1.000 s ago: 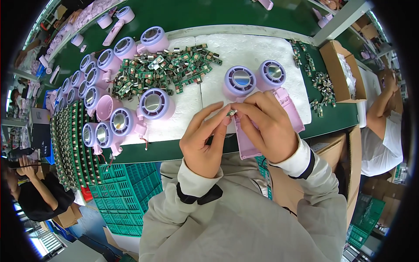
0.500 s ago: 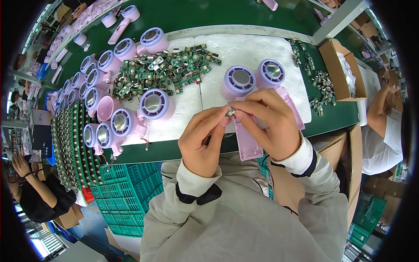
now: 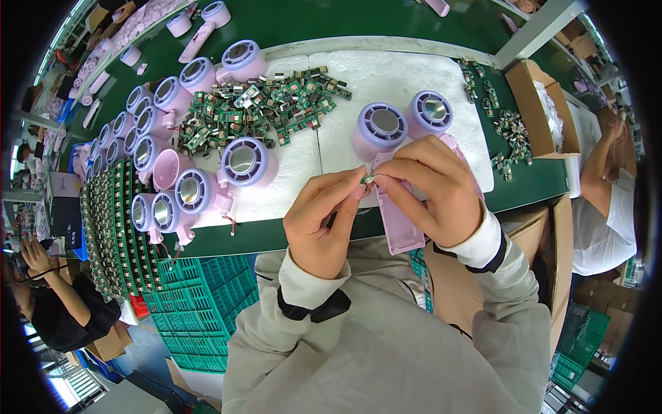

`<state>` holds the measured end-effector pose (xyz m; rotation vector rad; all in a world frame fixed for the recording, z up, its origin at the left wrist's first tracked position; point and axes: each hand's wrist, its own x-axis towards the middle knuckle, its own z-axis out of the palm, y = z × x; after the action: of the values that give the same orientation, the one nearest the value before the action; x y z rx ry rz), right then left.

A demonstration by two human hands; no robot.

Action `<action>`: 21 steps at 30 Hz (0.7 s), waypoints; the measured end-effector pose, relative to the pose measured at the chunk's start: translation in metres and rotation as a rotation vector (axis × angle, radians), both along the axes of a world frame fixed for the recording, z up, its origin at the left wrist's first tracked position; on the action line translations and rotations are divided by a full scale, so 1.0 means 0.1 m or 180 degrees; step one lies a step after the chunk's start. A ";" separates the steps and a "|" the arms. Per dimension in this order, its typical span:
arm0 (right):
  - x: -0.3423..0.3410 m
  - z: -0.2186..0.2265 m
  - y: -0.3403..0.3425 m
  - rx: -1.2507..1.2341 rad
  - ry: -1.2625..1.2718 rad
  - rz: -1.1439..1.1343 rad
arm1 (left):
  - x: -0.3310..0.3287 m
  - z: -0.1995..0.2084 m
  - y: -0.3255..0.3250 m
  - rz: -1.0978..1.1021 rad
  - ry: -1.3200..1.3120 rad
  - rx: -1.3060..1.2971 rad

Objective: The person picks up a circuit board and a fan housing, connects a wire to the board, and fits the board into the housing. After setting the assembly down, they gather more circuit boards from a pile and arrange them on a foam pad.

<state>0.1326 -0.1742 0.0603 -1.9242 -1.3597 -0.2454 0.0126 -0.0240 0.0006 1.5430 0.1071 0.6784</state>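
Note:
A small green circuit board (image 3: 367, 179) is pinched between the fingertips of my left hand (image 3: 323, 217) and my right hand (image 3: 438, 190), above the table's near edge. Fingers partly cover the board. Just beyond it are two pink fan housings with lilac rims: one fan housing (image 3: 381, 130) stands behind my fingers, another fan housing (image 3: 431, 112) to its right. Their long pink open handles reach toward me; the left handle (image 3: 403, 231) shows below my right hand, and the right handle (image 3: 460, 155) is partly hidden behind it.
A heap of circuit boards (image 3: 258, 107) lies on a white foam sheet (image 3: 331, 148). More fan housings (image 3: 192, 192) crowd the left, beside stacked board panels (image 3: 117, 234). An open cardboard box (image 3: 541, 110) stands at right, green crates (image 3: 196, 310) below left. Other people work at both sides.
My right hand has shifted slightly right, and its fingertips sit a little apart from the left ones, so more of the small board shows. The view has moved slightly.

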 end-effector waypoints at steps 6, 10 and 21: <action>0.06 0.03 -0.04 -0.0118 0.0241 0.0181 | -0.01 0.00 0.01 0.0044 -0.0018 0.0368; 0.03 0.01 -0.04 -0.0073 0.0507 0.0170 | -0.03 0.03 0.00 0.0136 0.0053 0.0542; 0.04 0.02 -0.05 -0.0083 0.0513 0.0192 | -0.06 0.02 -0.03 0.0265 0.0059 0.0754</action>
<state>0.1369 -0.1790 0.0627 -1.8777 -1.3168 -0.0422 0.0063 -0.0269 0.0027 1.7800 0.1081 0.7639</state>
